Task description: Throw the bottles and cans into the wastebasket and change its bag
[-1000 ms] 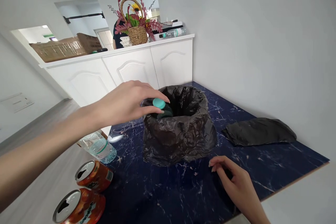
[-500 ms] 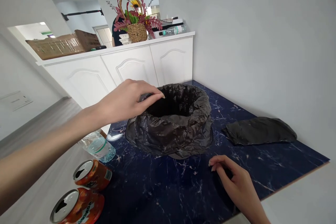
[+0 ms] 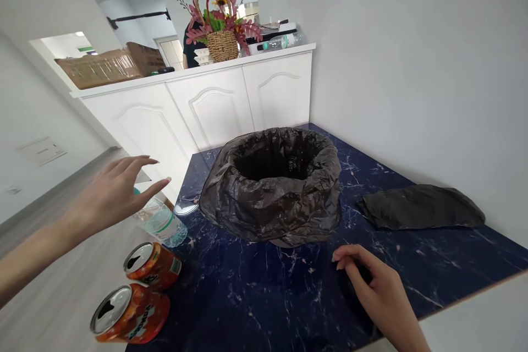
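My left hand [image 3: 124, 190], fingers spread and holding nothing, is in the air at the left, just over the top of a clear plastic bottle [image 3: 167, 225] with a green and white label. Part of the bottle is hidden behind it. Two opened orange drink cans [image 3: 163, 270] stand in front of the bottle. At the lower right, my right hand [image 3: 373, 286] rests by the tabletop with its fingers curled in and nothing visible in them. A bin lined with a black plastic bag [image 3: 268, 209] stands between the hands, its mouth open and the bag folded over the rim.
A folded black bag [image 3: 423, 208] lies on the dark blue marbled table [image 3: 264, 297] near the right wall. Behind stands a white cabinet [image 3: 210, 110] bearing a cardboard box [image 3: 107, 66], a flower basket [image 3: 223, 45] and another bottle [image 3: 282, 41]. A person is partly hidden behind the flowers.
My left hand has moved left from above the bin's rim to the bottle, and its pinched fingers have spread. My right hand stays curled. The view has shifted slightly.
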{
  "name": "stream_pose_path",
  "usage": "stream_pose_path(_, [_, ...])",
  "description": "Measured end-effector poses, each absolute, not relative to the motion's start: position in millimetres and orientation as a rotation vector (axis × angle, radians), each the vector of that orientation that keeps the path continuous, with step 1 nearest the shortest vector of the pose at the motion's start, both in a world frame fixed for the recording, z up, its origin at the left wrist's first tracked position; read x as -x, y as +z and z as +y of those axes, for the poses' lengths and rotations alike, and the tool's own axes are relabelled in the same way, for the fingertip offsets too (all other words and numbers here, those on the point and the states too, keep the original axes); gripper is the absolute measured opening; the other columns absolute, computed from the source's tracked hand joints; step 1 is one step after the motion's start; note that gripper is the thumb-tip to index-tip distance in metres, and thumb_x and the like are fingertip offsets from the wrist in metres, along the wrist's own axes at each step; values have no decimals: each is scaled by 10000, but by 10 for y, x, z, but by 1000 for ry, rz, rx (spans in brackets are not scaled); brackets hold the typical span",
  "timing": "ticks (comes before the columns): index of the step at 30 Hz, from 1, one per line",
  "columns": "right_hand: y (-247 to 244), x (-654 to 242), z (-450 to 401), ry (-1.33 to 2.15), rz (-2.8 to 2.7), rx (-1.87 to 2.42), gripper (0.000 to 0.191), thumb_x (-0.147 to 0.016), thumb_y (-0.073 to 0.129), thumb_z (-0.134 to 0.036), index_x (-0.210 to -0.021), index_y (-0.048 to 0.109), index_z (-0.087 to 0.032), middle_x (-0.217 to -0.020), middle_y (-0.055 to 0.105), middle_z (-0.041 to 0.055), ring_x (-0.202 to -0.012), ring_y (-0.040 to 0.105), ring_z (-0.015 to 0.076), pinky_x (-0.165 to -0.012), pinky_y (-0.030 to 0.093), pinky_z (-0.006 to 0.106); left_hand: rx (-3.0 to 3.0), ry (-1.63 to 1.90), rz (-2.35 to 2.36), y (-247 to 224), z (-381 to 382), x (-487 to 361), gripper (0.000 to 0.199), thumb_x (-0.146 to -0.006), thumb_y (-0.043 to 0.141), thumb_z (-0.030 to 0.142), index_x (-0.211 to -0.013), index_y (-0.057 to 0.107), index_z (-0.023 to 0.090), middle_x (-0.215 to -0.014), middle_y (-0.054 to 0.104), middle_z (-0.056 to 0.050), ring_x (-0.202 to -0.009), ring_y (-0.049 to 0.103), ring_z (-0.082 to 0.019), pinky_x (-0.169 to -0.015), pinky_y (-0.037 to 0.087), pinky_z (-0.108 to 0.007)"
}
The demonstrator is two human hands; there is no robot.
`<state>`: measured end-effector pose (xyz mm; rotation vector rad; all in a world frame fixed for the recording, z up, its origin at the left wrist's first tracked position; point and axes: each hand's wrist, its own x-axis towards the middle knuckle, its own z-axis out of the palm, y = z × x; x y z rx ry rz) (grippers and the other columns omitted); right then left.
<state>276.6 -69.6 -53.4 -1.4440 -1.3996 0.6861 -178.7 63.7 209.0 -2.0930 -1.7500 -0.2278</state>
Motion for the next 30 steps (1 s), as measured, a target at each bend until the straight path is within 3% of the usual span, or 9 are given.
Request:
stream_pose_path(3, [-539, -2769, -689, 678, -1407, 1448, 277, -1054, 557, -459, -996, 756, -276, -942, 779, 50, -835, 757, 210, -572, 511, 241, 2042, -272, -1938, 1874, 676, 1955, 765, -946, 464, 863, -1326, 653, 227, -1431, 733, -136, -1290, 685, -434, -1022, 541, -520])
stream_pose_path(6, [-542, -2769, -685, 673, -1412, 1445, 274, -1059, 552, -450, -998, 756, -278, -939, 776, 40, -845, 754, 203, -666, 550, 250, 2076, -362, -2046, 1822, 660, 1956, 710, -907, 483, 897, -1245, 689, 307, -1203, 827, -29, -1037, 778, -387, -835, 549, -441])
stream_pose_path(8, [-547, -2769, -688, 675, -1411, 1444, 274, -1059, 549, -449, -1000, 754, -277, -942, 776, 41, -849, 753, 203, -640, 537, 249, 2137, -410, -2038, 1845, 627, 1907, 631, -880, 525, 893, -1123, 729, 347, -1000, 853, 45, -905, 795, -359, -764, 523, -409])
stream_pose_path(11, [-550, -2769, -695, 675, -1412, 1445, 271, -1057, 547, -439, -1005, 754, -272, -948, 776, 49, -849, 755, 207, -589, 508, 249, 2195, -387, -2030, 1878, 565, 1808, 570, -886, 531, 860, -939, 763, 342, -784, 830, 110, -607, 718, -248, -643, 467, -349])
stream_pose_path(13, [-547, -2770, -697, 677, -1412, 1451, 272, -1055, 549, -438, -1004, 756, -268, -946, 776, 55, -849, 758, 211, -571, 498, 248, 2185, -378, -2010, 1874, 533, 1746, 595, -913, 496, 843, -862, 773, 319, -742, 819, 132, -516, 646, -189, -600, 440, -314])
stream_pose_path(21, [-554, -2772, -714, 720, -1392, 1488, 302, -1067, 534, -477, -1037, 755, -273, -960, 771, 55, -836, 746, 209, -551, 484, 245, 2074, -676, -2020, 1760, 503, 1626, 636, -934, 509, 797, -932, 806, 234, -698, 820, 48, -563, 693, -188, -531, 439, -258])
stream_pose_path(27, [-540, -2776, -712, 708, -1405, 1444, 286, -1063, 538, -441, -1001, 753, -263, -957, 772, 62, -848, 749, 211, -544, 470, 248, 2047, -1035, -1989, 1924, 423, 1443, 509, -924, 685, 692, -817, 811, 210, -713, 806, 24, -686, 751, -182, -698, 566, -270])
stream_pose_path(30, [-529, -2772, -703, 679, -1413, 1456, 281, -1060, 534, -426, -994, 753, -263, -942, 775, 54, -831, 747, 206, -541, 466, 247, 1952, -1260, -1780, 2152, 386, 1406, 480, -987, 677, 626, -921, 804, 167, -792, 810, -4, -673, 706, -151, -677, 561, -268])
